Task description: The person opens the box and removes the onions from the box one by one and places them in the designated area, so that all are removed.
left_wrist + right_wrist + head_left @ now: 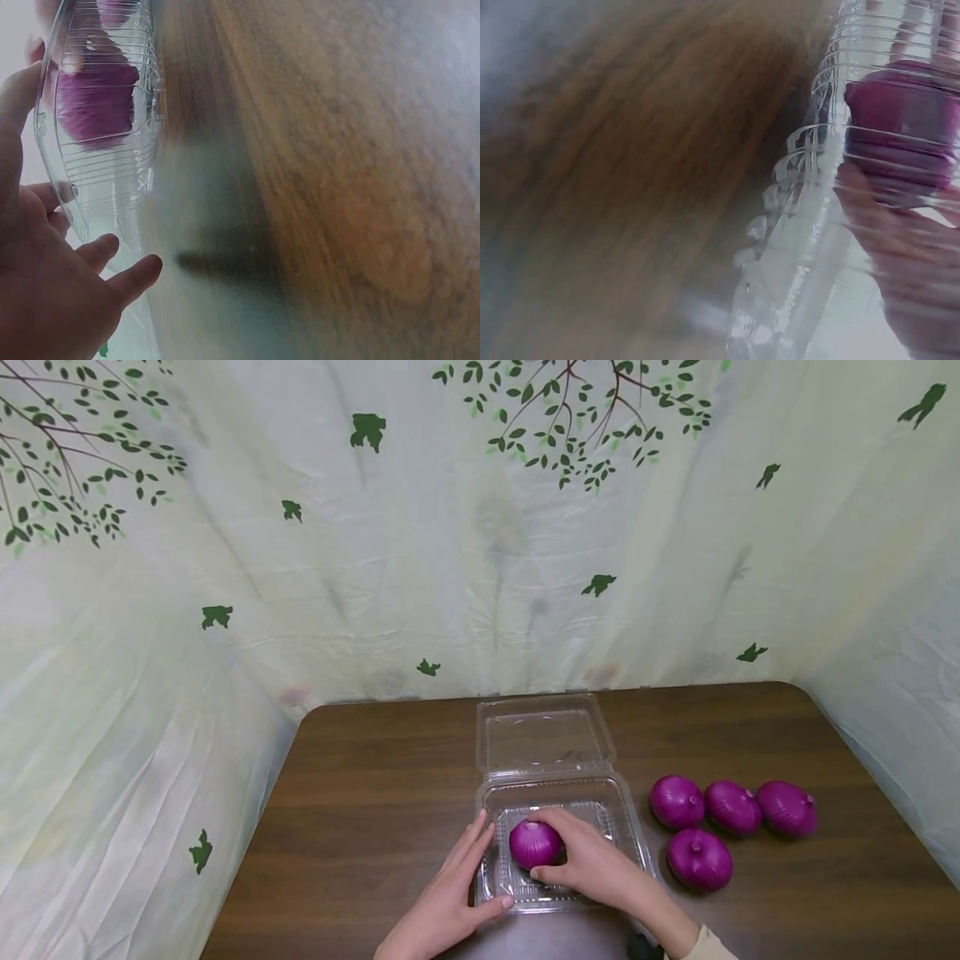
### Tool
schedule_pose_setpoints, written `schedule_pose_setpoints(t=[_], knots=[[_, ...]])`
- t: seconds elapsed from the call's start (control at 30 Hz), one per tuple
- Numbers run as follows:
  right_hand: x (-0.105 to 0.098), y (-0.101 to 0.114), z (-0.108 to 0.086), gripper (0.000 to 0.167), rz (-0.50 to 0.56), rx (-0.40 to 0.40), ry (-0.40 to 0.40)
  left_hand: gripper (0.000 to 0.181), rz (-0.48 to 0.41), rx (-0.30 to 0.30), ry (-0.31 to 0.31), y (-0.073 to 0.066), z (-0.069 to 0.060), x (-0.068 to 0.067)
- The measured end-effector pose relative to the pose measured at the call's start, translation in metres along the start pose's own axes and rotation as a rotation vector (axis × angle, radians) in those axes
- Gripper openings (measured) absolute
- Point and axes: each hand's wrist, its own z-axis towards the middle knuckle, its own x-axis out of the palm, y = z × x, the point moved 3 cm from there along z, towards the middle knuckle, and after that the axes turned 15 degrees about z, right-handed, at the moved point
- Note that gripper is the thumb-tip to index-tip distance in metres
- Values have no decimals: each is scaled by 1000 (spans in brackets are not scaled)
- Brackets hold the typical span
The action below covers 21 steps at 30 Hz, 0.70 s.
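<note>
A purple onion (536,845) is inside the base of a clear plastic clamshell container (622,802), left of its middle. My right hand (600,864) reaches in from the right and grips the onion between thumb and fingers. Through the ribbed wall in the right wrist view, the onion (904,131) shows beside the fingers. My left hand (450,893) rests at the container's left edge, fingers straight and thumb at the front rim. The left wrist view has the left hand (52,262) with fingers spread against the container wall (112,165).
The container's lid (543,735) lies folded back toward the table's far edge. Several more purple onions (699,860) sit right of the container on the brown wooden table (360,802). A leaf-printed cloth (450,568) hangs behind. Something dark (643,947) shows by the right forearm.
</note>
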Motion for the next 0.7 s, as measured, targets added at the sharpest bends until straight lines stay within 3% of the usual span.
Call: schedule_pose_setpoints(t=[0.7], knots=[[-14,2,-29,70,37,43,-141,93,29,-11,4,0,0,-1]])
